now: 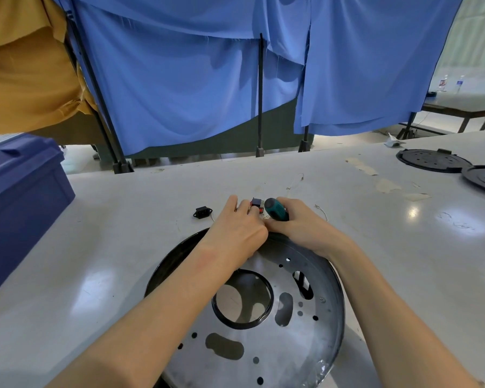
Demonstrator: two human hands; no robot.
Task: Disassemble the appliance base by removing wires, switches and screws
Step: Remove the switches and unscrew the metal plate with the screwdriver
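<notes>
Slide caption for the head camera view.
Right hand grips a teal screwdriver; left hand holds a red switch beyond the round metal base.

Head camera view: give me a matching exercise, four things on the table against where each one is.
1 screwdriver; 2 black socket; 3 blue crate; 4 black round covers.
A far right of the table; B gripped in the right hand; C table's left edge; D lying just left of the left hand.
Pairs: 1-B, 2-D, 3-C, 4-A.
</notes>
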